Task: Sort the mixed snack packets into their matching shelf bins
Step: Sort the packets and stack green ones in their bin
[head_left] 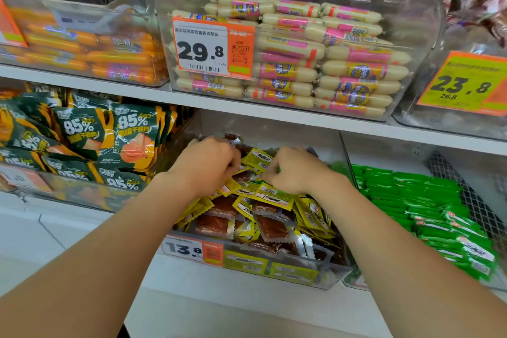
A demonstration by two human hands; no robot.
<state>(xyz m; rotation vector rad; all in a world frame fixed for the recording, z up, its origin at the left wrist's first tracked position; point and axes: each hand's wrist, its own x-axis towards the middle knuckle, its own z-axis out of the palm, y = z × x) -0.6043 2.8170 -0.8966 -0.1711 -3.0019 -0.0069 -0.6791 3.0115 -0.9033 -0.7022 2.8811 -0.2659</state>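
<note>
A clear bin on the lower shelf holds a heap of yellow snack packets with red-brown contents. Both my hands reach into the back of that heap. My left hand has its fingers curled down among the packets; what it grips is hidden. My right hand pinches the edge of a yellow packet lying on top. A bit of green shows by my right fingers.
A bin of green packets lies to the right, dark green 85% pouches to the left. On the shelf above are bins of white sausages and orange sausages. The shelf board hangs low over my hands.
</note>
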